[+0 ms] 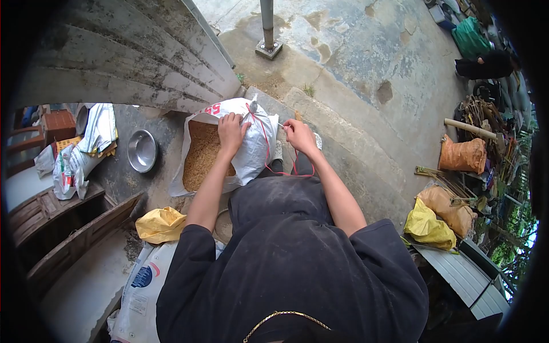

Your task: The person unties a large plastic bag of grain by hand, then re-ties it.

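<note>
A white woven sack (258, 150) with red print stands in front of me, its mouth wide and tan grain-like material (201, 154) inside. My left hand (231, 136) lies over the folded part of the sack with its fingers curled onto the fabric. A thin red string (266, 140) runs from a gathered tuft at the sack's top, down past my lap and up toward my right hand (298, 137). That hand is closed in a pinch to the right of the sack, apparently on the string; the pinched end is too small to see clearly.
A metal basin (142, 151) sits on the floor at left, near wooden troughs (80, 228). A yellow sack (160, 225) lies close to my left elbow. Rising ahead are a stained wall panel (131, 57) and a metal post (267, 26). Filled bags (463, 154) and sticks line the right side.
</note>
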Motion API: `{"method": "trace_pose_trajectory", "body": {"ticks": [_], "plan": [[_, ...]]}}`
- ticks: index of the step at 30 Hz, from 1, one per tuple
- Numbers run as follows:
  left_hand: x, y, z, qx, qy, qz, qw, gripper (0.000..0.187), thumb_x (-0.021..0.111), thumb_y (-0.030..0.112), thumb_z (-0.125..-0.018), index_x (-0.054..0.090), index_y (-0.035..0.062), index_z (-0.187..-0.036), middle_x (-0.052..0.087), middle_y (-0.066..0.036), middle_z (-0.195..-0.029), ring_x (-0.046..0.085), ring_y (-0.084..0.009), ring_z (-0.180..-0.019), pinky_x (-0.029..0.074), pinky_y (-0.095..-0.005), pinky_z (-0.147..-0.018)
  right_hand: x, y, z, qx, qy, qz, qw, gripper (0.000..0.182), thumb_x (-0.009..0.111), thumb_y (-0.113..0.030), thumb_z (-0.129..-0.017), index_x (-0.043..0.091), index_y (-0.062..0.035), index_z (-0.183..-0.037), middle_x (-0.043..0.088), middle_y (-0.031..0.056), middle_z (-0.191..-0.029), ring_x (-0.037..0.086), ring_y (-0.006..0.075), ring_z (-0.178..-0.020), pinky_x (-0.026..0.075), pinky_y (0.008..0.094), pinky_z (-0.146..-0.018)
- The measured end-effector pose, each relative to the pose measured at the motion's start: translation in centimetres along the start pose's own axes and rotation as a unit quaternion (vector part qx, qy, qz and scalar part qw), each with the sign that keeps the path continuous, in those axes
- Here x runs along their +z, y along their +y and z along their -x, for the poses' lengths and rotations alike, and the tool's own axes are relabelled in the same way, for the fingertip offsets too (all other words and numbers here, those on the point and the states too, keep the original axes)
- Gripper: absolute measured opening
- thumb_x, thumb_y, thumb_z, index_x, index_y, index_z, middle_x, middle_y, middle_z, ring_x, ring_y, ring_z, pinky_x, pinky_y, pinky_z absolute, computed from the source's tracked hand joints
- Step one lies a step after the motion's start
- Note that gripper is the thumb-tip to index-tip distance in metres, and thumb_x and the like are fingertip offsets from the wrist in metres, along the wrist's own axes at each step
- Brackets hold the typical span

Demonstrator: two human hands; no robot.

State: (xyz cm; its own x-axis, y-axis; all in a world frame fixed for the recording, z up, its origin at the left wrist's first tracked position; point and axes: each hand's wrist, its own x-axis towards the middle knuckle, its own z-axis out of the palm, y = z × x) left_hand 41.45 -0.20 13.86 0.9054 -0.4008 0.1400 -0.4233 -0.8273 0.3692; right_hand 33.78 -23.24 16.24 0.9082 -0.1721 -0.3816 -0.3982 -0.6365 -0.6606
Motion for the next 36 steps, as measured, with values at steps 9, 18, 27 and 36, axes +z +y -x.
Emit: {"method": "trace_pose_trajectory", "body": {"ticks": [9, 18, 27, 36], "plan": [[1.5, 1.3, 1.7, -0.050, 0.049, 0.012, 0.997, 0.018, 0.068, 0.022, -0.080, 0.060, 0.0061, -0.080, 0.058, -0.009, -0.083, 0.057, -0.0270, -0.082, 0.047, -0.0385, -0.072, -0.1, -0.2, 0.9, -0.023, -0.079, 0.048, 0.996, 0.022, 0.054, -0.026, -0.088, 0.067, -0.0126, -0.099, 0.069, 0.0083, -0.077, 0.067, 0.0270, -0.076, 0.050, 0.0406, -0.069], [1.6, 1.2, 1.5, -0.062, 0.045, 0.004, 0.997, 0.015, 0.068, 0.020, -0.079, 0.061, 0.0069, -0.083, 0.059, -0.008, -0.084, 0.060, -0.0261, -0.081, 0.050, -0.0383, -0.068, 0.0, -2.3, 0.7, -0.031, -0.068, 0.117, 0.990, 0.021, 0.055, -0.024, -0.085, 0.070, -0.0146, -0.096, 0.070, 0.0113, -0.090, 0.065, 0.0338, -0.087, 0.051, 0.0446, -0.076], [1.4, 1.1, 1.5, -0.080, 0.038, 0.024, 0.996, 0.015, 0.067, 0.020, -0.080, 0.061, 0.0070, -0.085, 0.058, -0.008, -0.084, 0.059, -0.0269, -0.082, 0.050, -0.0389, -0.069, 0.6, -0.3, -1.0, -0.028, -0.111, -0.028, 0.993, 0.022, 0.056, -0.018, -0.085, 0.070, -0.0055, -0.097, 0.067, 0.0109, -0.072, 0.066, 0.0199, -0.065, 0.050, 0.0347, -0.064], [0.7, 1.9, 2.0, -0.072, 0.067, 0.017, 0.995, 0.019, 0.070, 0.022, -0.078, 0.064, 0.0070, -0.089, 0.055, -0.007, -0.092, 0.052, -0.0243, -0.093, 0.040, -0.0380, -0.083, -3.4, -3.7, -0.8, -0.083, 0.035, 0.059, 0.994, 0.020, 0.052, -0.017, -0.084, 0.069, -0.0090, -0.092, 0.067, 0.0176, -0.078, 0.065, 0.0342, -0.079, 0.050, 0.0443, -0.068]]}}
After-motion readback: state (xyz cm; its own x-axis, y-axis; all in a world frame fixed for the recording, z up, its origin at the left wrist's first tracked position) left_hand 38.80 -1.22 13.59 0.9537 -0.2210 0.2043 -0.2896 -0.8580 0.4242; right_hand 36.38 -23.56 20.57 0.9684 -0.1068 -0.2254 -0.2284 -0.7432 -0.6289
